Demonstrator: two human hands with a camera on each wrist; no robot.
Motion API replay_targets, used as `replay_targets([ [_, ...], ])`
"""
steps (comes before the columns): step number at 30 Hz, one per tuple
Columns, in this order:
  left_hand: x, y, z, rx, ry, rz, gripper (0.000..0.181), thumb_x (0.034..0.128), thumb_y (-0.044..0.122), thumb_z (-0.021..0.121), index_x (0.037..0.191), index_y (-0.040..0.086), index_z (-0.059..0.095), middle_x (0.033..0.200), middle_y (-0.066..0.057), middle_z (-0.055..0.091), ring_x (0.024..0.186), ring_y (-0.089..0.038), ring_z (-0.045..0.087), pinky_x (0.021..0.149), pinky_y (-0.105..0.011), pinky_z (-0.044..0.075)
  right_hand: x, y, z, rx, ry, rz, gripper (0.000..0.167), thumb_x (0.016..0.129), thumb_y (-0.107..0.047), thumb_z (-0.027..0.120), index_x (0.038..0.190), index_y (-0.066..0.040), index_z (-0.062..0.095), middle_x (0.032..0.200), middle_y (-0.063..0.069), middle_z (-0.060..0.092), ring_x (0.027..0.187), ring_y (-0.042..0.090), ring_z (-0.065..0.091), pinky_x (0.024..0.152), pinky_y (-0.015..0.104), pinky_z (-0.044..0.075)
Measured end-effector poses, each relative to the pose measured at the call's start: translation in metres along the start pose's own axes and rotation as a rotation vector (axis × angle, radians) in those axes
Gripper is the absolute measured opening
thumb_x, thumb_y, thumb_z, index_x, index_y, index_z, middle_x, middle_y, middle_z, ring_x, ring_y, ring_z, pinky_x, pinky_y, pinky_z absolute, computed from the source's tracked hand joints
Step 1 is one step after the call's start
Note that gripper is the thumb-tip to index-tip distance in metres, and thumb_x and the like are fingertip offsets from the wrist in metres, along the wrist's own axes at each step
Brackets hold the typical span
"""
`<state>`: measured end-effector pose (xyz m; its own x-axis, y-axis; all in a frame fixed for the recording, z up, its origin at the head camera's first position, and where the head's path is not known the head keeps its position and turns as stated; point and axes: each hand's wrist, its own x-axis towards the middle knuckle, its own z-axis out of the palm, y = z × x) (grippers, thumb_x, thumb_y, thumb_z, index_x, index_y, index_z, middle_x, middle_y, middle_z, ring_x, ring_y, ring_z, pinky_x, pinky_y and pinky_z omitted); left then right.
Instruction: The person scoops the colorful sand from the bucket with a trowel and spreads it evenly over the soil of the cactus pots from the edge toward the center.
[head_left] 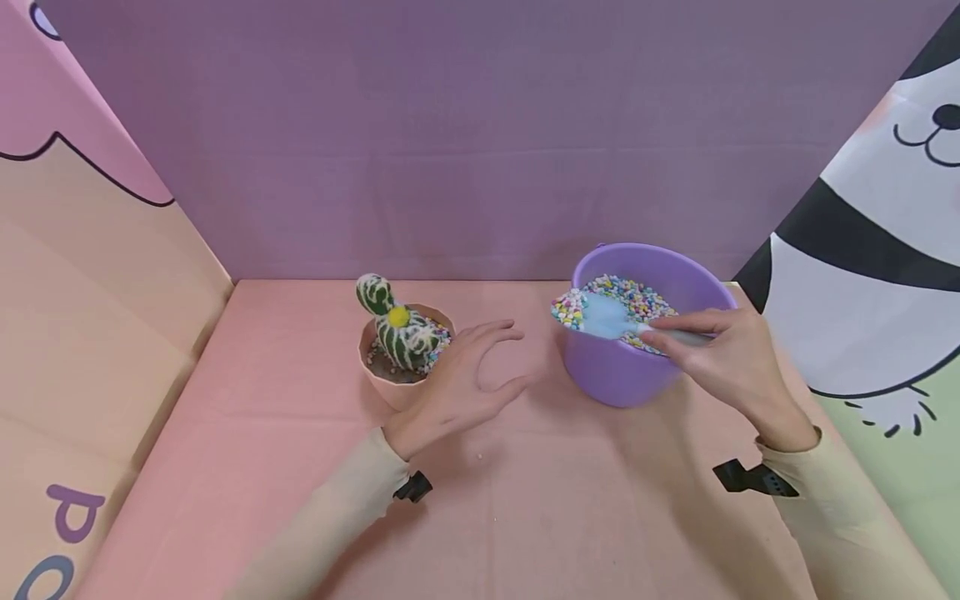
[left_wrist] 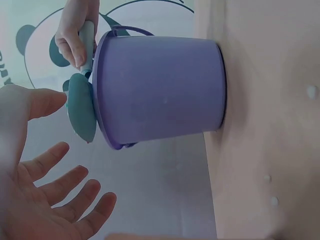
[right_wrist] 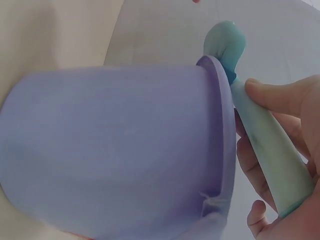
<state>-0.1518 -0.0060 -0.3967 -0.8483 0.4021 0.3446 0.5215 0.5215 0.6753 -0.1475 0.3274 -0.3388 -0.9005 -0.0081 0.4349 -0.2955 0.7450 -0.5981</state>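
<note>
Right of centre, my right hand (head_left: 723,358) grips the scoop (head_left: 603,318) by its handle (right_wrist: 275,162), presumably keeping the pebbles (head_left: 567,308) level over the purple bucket (head_left: 618,379); left of centre, my empty left hand (head_left: 457,379) is spread wide beside the potted cactus (head_left: 405,343).

The left hand (head_left: 459,377) hides part of the flowerpot (head_left: 392,392)

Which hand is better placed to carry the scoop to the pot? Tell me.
Probably the right hand: it grips the loaded scoop at the bucket. The left hand is nearer the pot but holds nothing.
</note>
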Motion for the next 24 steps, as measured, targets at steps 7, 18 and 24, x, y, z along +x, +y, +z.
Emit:
replay_targets([
  [7, -0.015, -0.009, -0.008, -0.03, 0.002, -0.029, 0.055, 0.0943, 0.039, 0.079, 0.144, 0.021, 0.065, 0.162, 0.0, 0.053, 0.154, -0.024, 0.045, 0.128, -0.053, 0.035, 0.0, -0.006, 0.006, 0.048, 0.009, -0.055, 0.015, 0.079, -0.017, 0.096, 0.092, -0.018, 0.089, 0.077, -0.017, 0.079, 0.072, -0.013, 0.065, 0.065, 0.007, 0.047],
  [18, -0.034, -0.011, -0.015, -0.053, 0.016, 0.037, 0.048, 0.0924, 0.03, 0.081, 0.136, 0.015, 0.07, 0.155, -0.005, 0.06, 0.15, -0.026, 0.051, 0.126, -0.054, 0.039, 0.0, -0.017, 0.011, 0.052, 0.003, -0.072, 0.014, 0.079, -0.019, 0.095, 0.092, -0.02, 0.089, 0.08, -0.014, 0.081, 0.077, -0.016, 0.066, 0.069, 0.005, 0.047],
  [24, -0.047, -0.011, -0.024, -0.137, -0.008, 0.013, 0.042, 0.0932, 0.026, 0.082, 0.133, 0.015, 0.071, 0.151, -0.002, 0.063, 0.146, -0.024, 0.054, 0.117, -0.051, 0.051, 0.0, -0.024, 0.015, 0.064, -0.031, -0.091, 0.014, 0.081, -0.017, 0.094, 0.093, -0.018, 0.089, 0.083, -0.003, 0.082, 0.076, -0.012, 0.067, 0.066, 0.008, 0.048],
])
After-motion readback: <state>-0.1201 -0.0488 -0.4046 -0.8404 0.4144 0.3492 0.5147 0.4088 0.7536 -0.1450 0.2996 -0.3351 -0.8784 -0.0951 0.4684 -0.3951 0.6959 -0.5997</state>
